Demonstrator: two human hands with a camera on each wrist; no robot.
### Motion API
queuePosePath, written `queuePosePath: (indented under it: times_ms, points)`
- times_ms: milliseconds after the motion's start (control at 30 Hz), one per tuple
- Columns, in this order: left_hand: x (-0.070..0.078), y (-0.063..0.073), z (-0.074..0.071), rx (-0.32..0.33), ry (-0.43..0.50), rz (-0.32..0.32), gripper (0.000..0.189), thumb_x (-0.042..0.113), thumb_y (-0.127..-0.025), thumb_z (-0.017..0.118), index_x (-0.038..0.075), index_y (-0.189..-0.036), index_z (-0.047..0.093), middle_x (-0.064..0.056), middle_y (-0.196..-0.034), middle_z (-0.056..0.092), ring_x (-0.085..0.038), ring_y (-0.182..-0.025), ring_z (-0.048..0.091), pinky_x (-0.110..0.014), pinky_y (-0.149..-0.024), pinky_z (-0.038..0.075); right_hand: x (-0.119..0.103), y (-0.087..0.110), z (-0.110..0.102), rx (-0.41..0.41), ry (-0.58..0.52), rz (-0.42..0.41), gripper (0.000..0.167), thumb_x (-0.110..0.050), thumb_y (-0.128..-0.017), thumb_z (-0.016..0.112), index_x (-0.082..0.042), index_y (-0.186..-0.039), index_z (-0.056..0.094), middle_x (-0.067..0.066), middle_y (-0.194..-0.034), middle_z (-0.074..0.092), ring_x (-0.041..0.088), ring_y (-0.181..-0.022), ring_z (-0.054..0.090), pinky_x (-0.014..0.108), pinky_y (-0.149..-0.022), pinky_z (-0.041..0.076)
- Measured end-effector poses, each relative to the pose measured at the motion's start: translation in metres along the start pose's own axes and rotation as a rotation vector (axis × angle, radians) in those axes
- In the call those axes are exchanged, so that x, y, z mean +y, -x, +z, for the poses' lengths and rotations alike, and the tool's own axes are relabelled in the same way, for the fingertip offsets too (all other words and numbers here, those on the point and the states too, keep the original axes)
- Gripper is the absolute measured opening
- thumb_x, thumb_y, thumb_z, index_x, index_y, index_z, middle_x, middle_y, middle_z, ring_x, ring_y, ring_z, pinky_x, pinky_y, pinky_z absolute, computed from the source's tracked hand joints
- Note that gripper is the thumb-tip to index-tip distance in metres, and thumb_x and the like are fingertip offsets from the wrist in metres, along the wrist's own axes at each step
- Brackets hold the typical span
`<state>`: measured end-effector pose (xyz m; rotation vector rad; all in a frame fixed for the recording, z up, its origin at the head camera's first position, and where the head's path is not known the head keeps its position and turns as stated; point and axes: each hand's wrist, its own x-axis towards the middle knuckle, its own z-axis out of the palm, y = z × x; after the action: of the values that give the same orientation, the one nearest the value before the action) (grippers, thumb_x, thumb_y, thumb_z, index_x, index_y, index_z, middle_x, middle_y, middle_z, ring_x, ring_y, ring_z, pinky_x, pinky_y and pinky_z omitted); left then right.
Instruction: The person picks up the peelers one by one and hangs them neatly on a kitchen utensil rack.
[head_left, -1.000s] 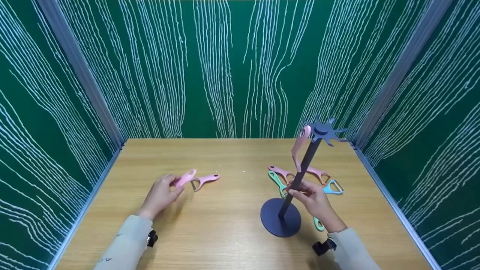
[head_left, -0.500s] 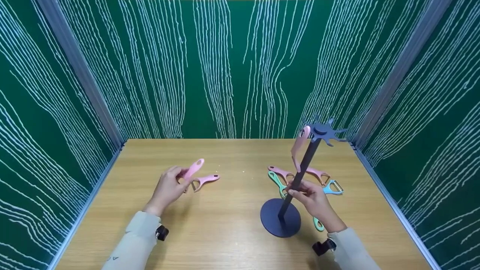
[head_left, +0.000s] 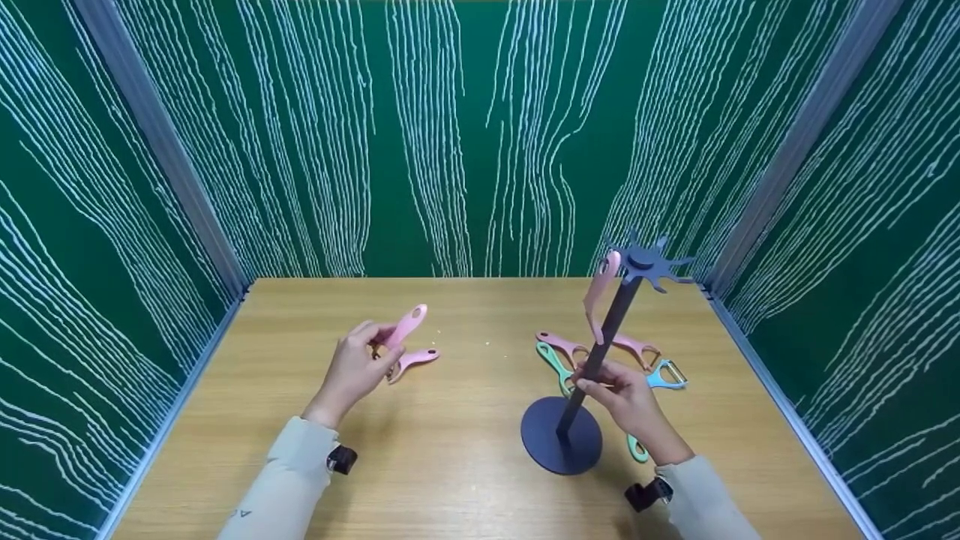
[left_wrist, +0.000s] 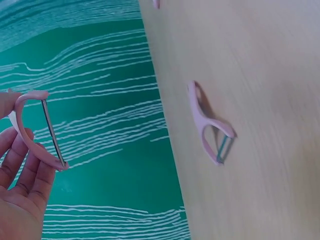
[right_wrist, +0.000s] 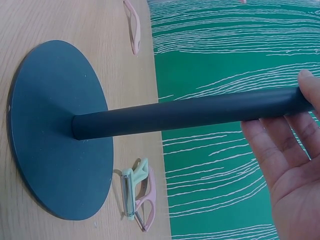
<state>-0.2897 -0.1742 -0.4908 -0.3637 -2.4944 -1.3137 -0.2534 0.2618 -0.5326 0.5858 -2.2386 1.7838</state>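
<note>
My left hand (head_left: 356,367) pinches a pink peeler (head_left: 409,324) above the table, its holed handle end tilted up to the right. The metal blade of this pink peeler (left_wrist: 31,142) shows in the left wrist view, clear of the fingers. Just beyond that hand a second pink peeler (head_left: 417,358) lies on the table. My right hand (head_left: 626,394) grips the post of a dark stand (head_left: 616,319), whose round base is on the table. From one arm of the stand's star-shaped top hangs another pink peeler (head_left: 600,292).
Around the stand lie a green peeler (head_left: 553,364), two pink peelers and a blue peeler (head_left: 666,375). A green handle (head_left: 637,448) shows partly beneath the right wrist. Green walls with white lines bound the wooden table (head_left: 450,465).
My left hand has moved right and away from me with the pink peeler, whose handle now points more upward. The right hand and stand have stayed put.
</note>
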Motion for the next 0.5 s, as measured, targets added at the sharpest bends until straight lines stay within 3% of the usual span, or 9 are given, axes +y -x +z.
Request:
queuePosePath:
  times_ms: [167, 500]
  points:
    - [0.009, -0.004, 0.004, 0.004, 0.022, 0.030, 0.031, 0.014, -0.098, 0.084, 0.005, -0.126, 0.077, -0.007, -0.110, 0.074, -0.028, -0.101, 0.067, -0.045, -0.088, 0.060, -0.001, 0.001, -0.001, 0.005, 0.005, 0.003, 0.023, 0.008, -0.099, 0.072, 0.018, -0.120, 0.069, 0.028, -0.104, 0.078, 0.005, -0.094, 0.079, 0.022, -0.086, 0.065]
    - [0.028, -0.011, 0.010, -0.001, 0.081, 0.059, 0.034, 0.018, -0.097, 0.085, 0.008, -0.128, 0.078, -0.005, -0.111, 0.074, -0.030, -0.104, 0.066, -0.042, -0.096, 0.058, -0.001, 0.000, -0.003, -0.024, 0.033, 0.001, 0.025, 0.003, -0.101, 0.072, 0.015, -0.123, 0.070, 0.025, -0.108, 0.080, 0.006, -0.098, 0.078, 0.020, -0.090, 0.063]
